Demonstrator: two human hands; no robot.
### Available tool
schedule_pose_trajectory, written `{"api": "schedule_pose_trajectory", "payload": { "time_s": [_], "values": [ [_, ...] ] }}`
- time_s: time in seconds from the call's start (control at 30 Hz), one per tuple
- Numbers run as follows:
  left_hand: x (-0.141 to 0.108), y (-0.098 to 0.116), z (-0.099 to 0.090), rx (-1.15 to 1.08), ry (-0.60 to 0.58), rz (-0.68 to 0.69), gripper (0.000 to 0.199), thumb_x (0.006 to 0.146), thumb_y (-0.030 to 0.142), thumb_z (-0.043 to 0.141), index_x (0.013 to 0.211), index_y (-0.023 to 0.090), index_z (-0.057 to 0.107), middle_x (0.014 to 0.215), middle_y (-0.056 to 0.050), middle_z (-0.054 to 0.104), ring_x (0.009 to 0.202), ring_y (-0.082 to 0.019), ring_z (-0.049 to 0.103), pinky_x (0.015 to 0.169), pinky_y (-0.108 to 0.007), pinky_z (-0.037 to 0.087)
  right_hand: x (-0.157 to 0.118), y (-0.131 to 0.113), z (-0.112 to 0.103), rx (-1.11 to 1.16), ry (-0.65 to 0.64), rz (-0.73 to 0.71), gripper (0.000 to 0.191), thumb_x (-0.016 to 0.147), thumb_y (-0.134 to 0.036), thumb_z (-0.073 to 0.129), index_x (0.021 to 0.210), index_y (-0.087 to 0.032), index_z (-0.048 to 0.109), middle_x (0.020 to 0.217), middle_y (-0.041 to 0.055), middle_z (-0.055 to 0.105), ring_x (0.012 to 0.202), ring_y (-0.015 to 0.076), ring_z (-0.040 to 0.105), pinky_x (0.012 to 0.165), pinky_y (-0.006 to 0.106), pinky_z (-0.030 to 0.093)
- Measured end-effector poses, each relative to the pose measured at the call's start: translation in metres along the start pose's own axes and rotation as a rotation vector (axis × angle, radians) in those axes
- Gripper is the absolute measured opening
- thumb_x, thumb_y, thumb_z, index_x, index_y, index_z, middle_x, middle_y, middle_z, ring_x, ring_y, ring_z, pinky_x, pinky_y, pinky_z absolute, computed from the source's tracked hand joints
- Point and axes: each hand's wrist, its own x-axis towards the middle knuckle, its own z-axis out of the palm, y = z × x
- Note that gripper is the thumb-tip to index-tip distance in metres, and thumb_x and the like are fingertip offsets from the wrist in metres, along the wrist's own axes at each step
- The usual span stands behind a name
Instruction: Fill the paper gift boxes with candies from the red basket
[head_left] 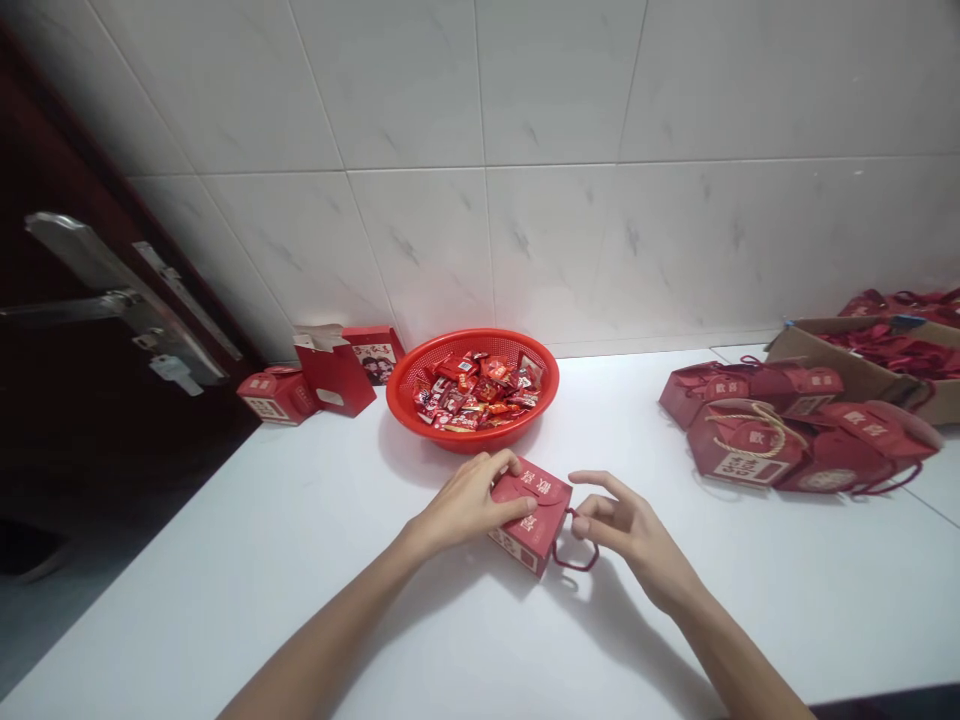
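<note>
A closed red candy gift box (551, 492) with pale lettering sits on the white table in front of me. My left hand (469, 500) grips it from the left, thumb across the top flap and fingers over the far edge. From the box's right side loops a dark red cord handle (576, 567). My right hand (626, 530) is at this loop, with thumb and curled fingers pinched on the cord and index finger stretched out above it. Just beyond the box stands a red plastic basket (397, 400) holding many red-wrapped candies (480, 390).
Several red gift boxes (750, 440) cluster on the right, beside a cardboard carton (799, 345) of dark red items. At the back left stand a small red box (277, 395) and red paper packets (337, 375). Behind is a tiled wall; a door handle (67, 305) is left.
</note>
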Motion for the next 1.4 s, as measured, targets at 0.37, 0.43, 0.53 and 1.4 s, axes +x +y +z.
{"api": "schedule_pose_trajectory", "payload": {
  "time_s": [0.37, 0.43, 0.53, 1.4],
  "values": [
    [0.008, -0.011, -0.009, -0.349, -0.115, -0.065, 0.029, 0.077, 0.042, 0.066, 0.091, 0.017, 0.065, 0.072, 0.001, 0.058, 0.068, -0.016, 0.053, 0.063, -0.027, 0.039, 0.016, -0.014, 0.023, -0.175, -0.008, -0.132, 0.028, 0.075, -0.032, 0.070, 0.100, -0.019, 0.065, 0.099, 0.0050, 0.067, 0.067, 0.0124, 0.052, 0.059, 0.027, 0.047],
    [0.008, -0.017, -0.014, -0.471, -0.159, -0.108, 0.035, 0.073, 0.041, 0.070, 0.096, 0.016, 0.063, 0.068, 0.003, 0.057, 0.064, -0.014, 0.053, 0.061, -0.026, 0.039, 0.018, -0.014, 0.021, -0.215, -0.015, -0.122, 0.027, 0.074, -0.031, 0.068, 0.099, -0.018, 0.065, 0.095, 0.0047, 0.067, 0.068, 0.0134, 0.053, 0.056, 0.025, 0.046],
    [0.008, -0.020, -0.023, -0.617, -0.135, -0.193, 0.042, 0.069, 0.040, 0.074, 0.102, 0.018, 0.059, 0.070, 0.005, 0.058, 0.059, -0.012, 0.055, 0.062, -0.027, 0.042, 0.020, -0.018, 0.017, -0.275, -0.050, -0.115, 0.025, 0.075, -0.030, 0.066, 0.097, -0.018, 0.066, 0.086, 0.0028, 0.065, 0.066, 0.0134, 0.053, 0.055, 0.024, 0.044],
    [-0.018, -0.010, -0.082, -0.671, -0.214, -0.070, 0.040, 0.077, 0.041, 0.072, 0.110, 0.018, 0.069, 0.084, -0.005, 0.074, 0.082, -0.021, 0.068, 0.080, -0.034, 0.053, 0.029, -0.035, 0.027, -0.682, -0.185, -0.277, 0.017, 0.083, -0.021, 0.061, 0.097, -0.022, 0.071, 0.094, 0.0041, 0.073, 0.075, 0.0185, 0.060, 0.068, 0.030, 0.045]
  ]
}}
